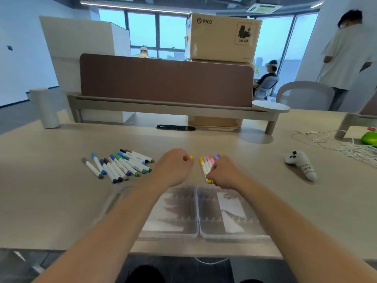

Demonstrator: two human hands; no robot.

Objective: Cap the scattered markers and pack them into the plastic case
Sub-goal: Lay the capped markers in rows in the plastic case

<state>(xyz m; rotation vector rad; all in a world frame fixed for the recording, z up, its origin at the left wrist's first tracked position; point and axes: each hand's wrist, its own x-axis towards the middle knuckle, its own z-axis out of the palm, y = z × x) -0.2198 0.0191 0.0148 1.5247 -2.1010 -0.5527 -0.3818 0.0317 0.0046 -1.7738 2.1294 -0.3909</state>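
Observation:
A clear plastic case (196, 213) lies open on the table's near edge, both halves flat, under my forearms. To its far left lies a spread of several capped markers (119, 164) in blue, green, grey and brown. My left hand (173, 167) is curled, and a small yellow-orange marker end (191, 157) shows at its fingertips. My right hand (223, 172) grips a bunch of yellow, pink and purple markers (207, 166) held side by side, their coloured caps pointing away from me. The two hands are a short gap apart, just beyond the case.
A white handheld controller (302, 164) lies to the right, with tangled white cables (346, 148) and a green object (369, 137) beyond it. A brown desk divider (166, 80) on a shelf bounds the back. A white cylinder (43, 108) stands at far left. People are behind, at the right.

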